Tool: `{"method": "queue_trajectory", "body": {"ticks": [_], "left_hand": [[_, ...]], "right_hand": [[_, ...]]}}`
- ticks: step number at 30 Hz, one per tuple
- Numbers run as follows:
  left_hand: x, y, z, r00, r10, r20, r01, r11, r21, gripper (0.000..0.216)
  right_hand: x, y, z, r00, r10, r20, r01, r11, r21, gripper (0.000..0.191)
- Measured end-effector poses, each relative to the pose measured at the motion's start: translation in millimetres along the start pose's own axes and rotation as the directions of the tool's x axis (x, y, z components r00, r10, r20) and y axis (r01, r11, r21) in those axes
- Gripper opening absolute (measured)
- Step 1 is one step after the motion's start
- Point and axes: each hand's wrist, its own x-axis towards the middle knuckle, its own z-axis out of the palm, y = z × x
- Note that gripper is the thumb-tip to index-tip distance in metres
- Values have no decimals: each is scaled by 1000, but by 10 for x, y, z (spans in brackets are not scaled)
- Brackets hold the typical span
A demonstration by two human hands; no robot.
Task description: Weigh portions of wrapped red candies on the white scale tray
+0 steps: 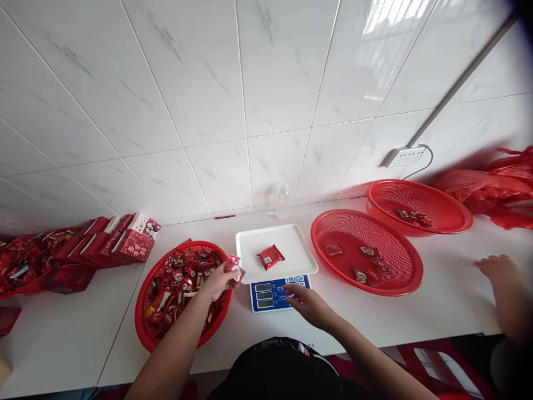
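My left hand (215,284) is closed on a small red-and-white wrapped packet (235,270), between the full basket and the scale's tray. Below that hand is a round red plastic basket (140,314), heaped with small red wrapped packets. A single red packet (270,256) lies on the white tray (252,240) of a digital scale. My right hand (308,304) hovers at the right part of the scale's blue panel (272,297). Its fingers are apart and hold nothing; they cover some of the keys.
Two red baskets (410,278) with a few packets stand to the right, before red plastic bags (478,189). Red boxes (137,239) and another packet-filled basket (29,286) are at left. Another person's hand (502,278) rests at the far right. A power strip (403,156) is on the wall.
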Motion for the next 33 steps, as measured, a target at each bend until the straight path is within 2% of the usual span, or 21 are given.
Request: {"method": "queue_trajectory", "body": {"ticks": [3,5,9,12,18,22,24,27,29,31,33], "left_hand": [[158,-69,388,999,-39,-31,42,992,117,40],[273,-66,546,996,-21,-87,33,989,145,43],[432,30,598,978,52,-204,-17,986,169,50],[482,46,558,962,26,-273,20,986,164,46],[581,-66,683,970,-89,-225,100,994,37,23],[585,16,823,984,-67,-164,59,997,-53,26],[490,52,889,995,-51,-84,45,996,-72,30],[224,1,1000,989,6,148,-3,1000,-19,37],[16,-85,1071,956,49,290,-67,996,53,41],[-169,-168,1115,938,95,332,-141,983,117,43],[-310,-217,1114,935,135,329,-201,963,177,43]], "right_hand": [[-6,-29,47,1000,-19,15,19,1000,10,36],[-29,-32,54,1000,-16,16,16,1000,13,36],[-106,5,14,1000,24,-4,-24,999,28,35],[-159,56,-9,999,51,-17,-51,999,18,36],[-198,94,15,997,75,9,-75,995,58,37],[-180,25,8,996,84,39,-89,988,129,36],[-165,-23,1,995,89,44,-97,970,224,37],[-149,-99,3,991,110,77,-134,861,490,46],[-150,-143,24,985,92,145,-167,702,692,48],[-160,-172,67,972,43,230,-218,516,828,41],[-172,-178,129,955,12,295,-279,372,886,33]]}}
